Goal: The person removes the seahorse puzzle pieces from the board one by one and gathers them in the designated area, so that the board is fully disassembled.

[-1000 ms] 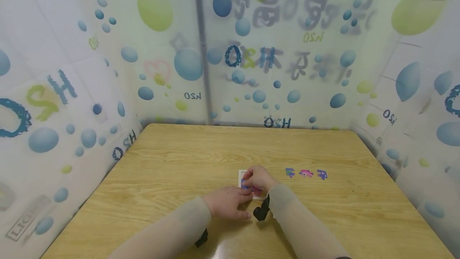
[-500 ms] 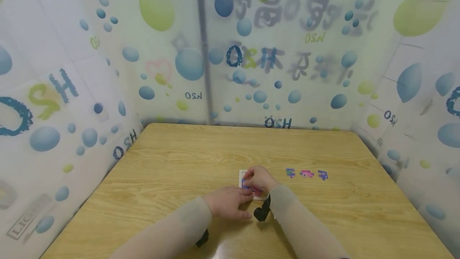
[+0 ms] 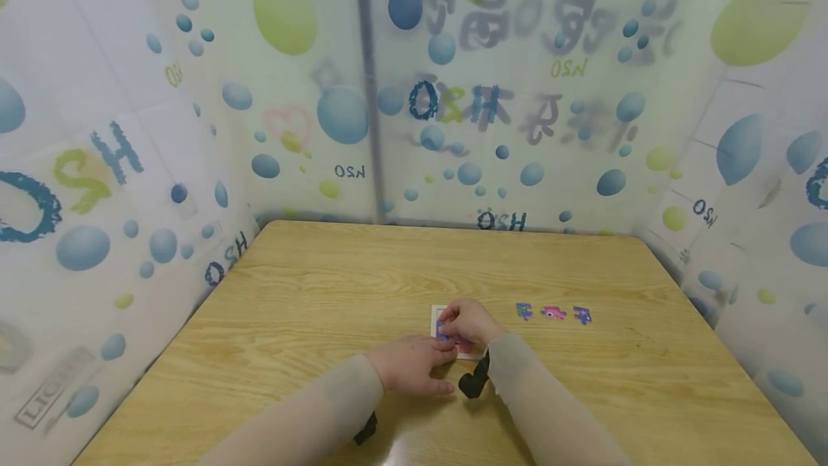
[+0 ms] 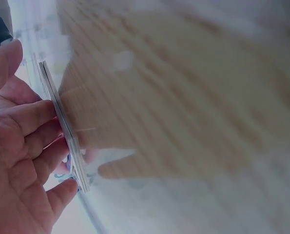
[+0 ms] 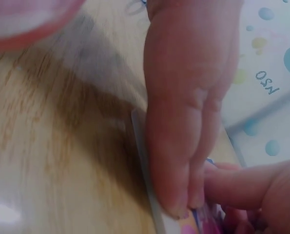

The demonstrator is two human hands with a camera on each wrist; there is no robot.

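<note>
A small puzzle board with a white border [image 3: 435, 317] lies on the table in front of me, holding blue and pink pieces. My left hand [image 3: 409, 365] lies palm down with extended fingers, their tips on the board's near left part. In the left wrist view, those fingers [image 4: 45, 161] touch the board's thin edge [image 4: 64, 124]. Over the board, my right hand [image 3: 474, 322] pinches a blue puzzle piece [image 3: 443, 331] with thumb and forefinger; the hand covers much of the board. The right wrist view shows my right hand [image 5: 261, 187] close beside the left fingers [image 5: 174, 165].
Three loose puzzle pieces lie in a row right of the board: a blue-green one [image 3: 524, 311], a pink one with an eye [image 3: 553, 313] and a blue-purple one [image 3: 582, 315]. The wooden table [image 3: 323, 272] is enclosed by dotted curtains [image 3: 291, 92].
</note>
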